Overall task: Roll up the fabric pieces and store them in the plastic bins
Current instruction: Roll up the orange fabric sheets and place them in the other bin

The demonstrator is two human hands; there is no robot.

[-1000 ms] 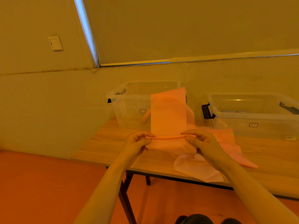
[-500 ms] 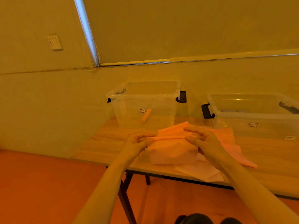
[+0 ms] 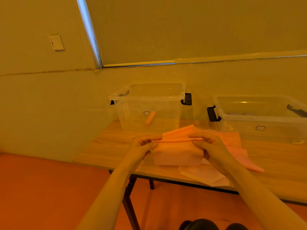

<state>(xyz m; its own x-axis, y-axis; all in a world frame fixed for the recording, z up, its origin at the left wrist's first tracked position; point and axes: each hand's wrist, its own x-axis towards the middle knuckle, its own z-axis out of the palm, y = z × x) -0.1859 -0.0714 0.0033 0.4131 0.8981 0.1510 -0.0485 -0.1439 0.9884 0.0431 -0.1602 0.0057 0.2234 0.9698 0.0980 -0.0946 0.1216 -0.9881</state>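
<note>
Yellow-lit walls and a drawn blind back our wooden surface (image 3: 106,146), where two clear bins sit at the far edge: the left bin (image 3: 147,97) at about 12 o'clock from our hands, the right bin (image 3: 259,113) at about 2 o'clock. Our left hand (image 3: 141,146) and right hand (image 3: 211,146) each pinch one end of the folded top edge of a cloth (image 3: 177,151), fingers curled round it and thumbs underneath, with the edge stretched taut between them just above the surface. Part of the cloth hangs toward us, part trails away toward the bins. We judge the rolling has barely started, since only a thin first turn shows.

One finished roll (image 3: 150,118) already lies in the left bin. What is in the right bin we cannot tell. More cloths (image 3: 235,146) lie spread under and at 3 o'clock from our hands, so most of the job remains: finishing this roll, binning it, then those.
</note>
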